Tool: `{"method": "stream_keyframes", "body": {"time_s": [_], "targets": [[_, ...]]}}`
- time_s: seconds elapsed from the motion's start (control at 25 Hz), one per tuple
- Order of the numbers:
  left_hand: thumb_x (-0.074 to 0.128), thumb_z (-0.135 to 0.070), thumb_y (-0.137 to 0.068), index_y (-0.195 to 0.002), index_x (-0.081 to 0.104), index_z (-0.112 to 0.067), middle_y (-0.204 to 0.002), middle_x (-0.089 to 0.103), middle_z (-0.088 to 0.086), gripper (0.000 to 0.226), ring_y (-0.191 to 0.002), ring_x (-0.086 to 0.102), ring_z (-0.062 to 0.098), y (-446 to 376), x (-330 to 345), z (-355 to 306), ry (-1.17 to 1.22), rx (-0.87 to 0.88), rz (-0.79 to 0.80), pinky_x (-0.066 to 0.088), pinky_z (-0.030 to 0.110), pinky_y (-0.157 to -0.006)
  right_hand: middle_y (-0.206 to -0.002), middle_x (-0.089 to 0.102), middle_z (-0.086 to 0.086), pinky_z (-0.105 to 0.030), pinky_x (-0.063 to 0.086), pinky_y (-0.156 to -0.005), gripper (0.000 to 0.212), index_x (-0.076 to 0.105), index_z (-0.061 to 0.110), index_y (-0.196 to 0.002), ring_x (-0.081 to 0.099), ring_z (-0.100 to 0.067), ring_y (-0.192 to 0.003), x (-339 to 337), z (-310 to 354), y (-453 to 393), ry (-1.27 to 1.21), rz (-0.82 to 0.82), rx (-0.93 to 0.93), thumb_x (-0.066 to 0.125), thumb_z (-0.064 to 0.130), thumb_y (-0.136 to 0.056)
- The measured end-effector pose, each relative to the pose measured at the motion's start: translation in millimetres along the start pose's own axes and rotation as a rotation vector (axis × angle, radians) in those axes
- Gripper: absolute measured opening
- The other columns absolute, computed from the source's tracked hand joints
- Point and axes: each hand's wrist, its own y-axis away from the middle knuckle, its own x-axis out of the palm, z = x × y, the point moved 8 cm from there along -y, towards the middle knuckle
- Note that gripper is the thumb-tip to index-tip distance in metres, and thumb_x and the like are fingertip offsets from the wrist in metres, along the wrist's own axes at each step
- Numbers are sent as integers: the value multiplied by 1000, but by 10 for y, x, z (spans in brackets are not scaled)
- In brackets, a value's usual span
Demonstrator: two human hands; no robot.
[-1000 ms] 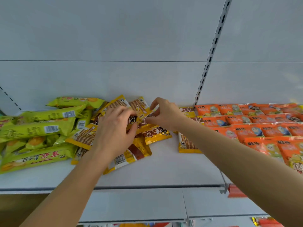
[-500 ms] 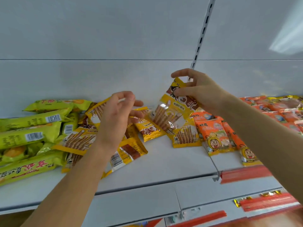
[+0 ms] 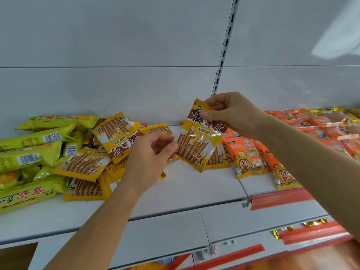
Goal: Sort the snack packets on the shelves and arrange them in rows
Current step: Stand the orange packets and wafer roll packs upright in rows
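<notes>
My right hand (image 3: 233, 115) pinches the top edge of a yellow wafer-stick packet (image 3: 196, 147) and holds it upright above the white shelf (image 3: 185, 191). At the packet's left edge my left hand (image 3: 150, 158) pinches it between thumb and fingertip. A loose pile of the same yellow packets (image 3: 93, 158) lies to the left, partly behind my left hand. One more yellow packet (image 3: 216, 158) lies flat behind the held one, mostly hidden.
Green long packets (image 3: 29, 152) are heaped at the far left. Orange packets (image 3: 247, 158) lie in rows on the right section. A slotted upright (image 3: 224, 51) splits the back wall. Red price strips (image 3: 278, 197) edge the right shelf, and lower shelves show below.
My right hand has lifted one yellow packet out of the pile and moved it right. My left hand left the pile and took the packet's left edge. The view shifted left and up.
</notes>
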Motion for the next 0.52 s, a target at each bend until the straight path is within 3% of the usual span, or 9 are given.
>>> {"method": "stream_keyframes", "body": {"time_s": [0.08,0.2,0.28,0.36,0.52], "targets": [[71,-6,-91,-100,72,-8,-82,76,6,9,-72,74,22,57,-35,47,70,-31,-83,59,22,-65,-96,77,-13,-45,57,-89,24,75,9,-102,72,-30,-87,-46,-17,10,150,-11,-5,79,24,-83],[73,-10,-91,-96,71,-10,-79,76,7,5,-67,74,21,166,35,95,71,-78,-90,56,24,-59,-94,77,-8,-36,60,-85,10,76,13,-101,73,-25,-89,-100,-56,28,214,-2,17,72,15,-92],[75,-20,-90,-91,71,-16,-75,74,1,5,-60,71,16,235,168,104,-92,-82,-28,52,24,-55,-84,77,2,-28,59,-78,6,77,17,-97,72,-13,-80,-106,-47,4,377,-1,-25,71,17,-93],[75,-30,-89,-87,71,-23,-73,73,-7,9,-57,67,7,294,300,139,-286,-73,28,51,23,-56,-73,70,12,-21,49,-66,2,76,23,-88,64,-4,-67,-72,-48,-20,586,1,-72,75,24,-90],[73,-39,-90,-82,71,-27,-71,68,-15,14,-71,63,-1,397,471,150,-506,-4,13,46,16,-57,-72,65,13,-16,39,-59,4,76,24,-88,57,-1,-66,-54,-222,-35,725,23,-57,76,28,-89]]}}
